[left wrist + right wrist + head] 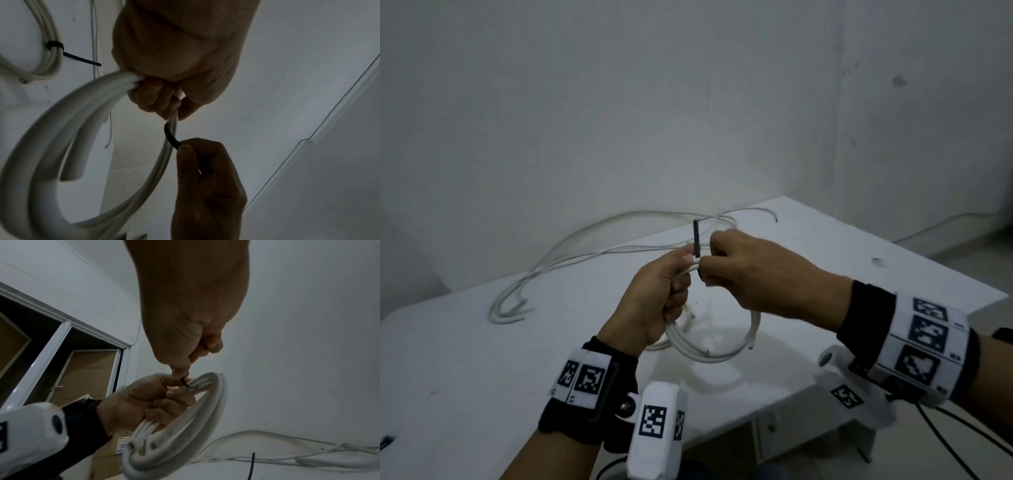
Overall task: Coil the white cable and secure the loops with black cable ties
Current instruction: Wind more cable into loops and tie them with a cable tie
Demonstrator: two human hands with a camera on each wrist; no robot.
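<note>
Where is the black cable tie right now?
In the head view, the black cable tie stands between the left hand and right hand, against the coiled white cable.

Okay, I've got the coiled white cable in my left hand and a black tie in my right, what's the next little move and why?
Probably feed the black plastic cable tie's free end into its head and pull snug. The left hand grips the coiled white cable loops together, the right hand pinches the tie already curved round the bundle, and its tail sticks up loose.

No legible text; only black-and-white coded marker squares on wrist bands [914, 339], label on box unreadable.
</note>
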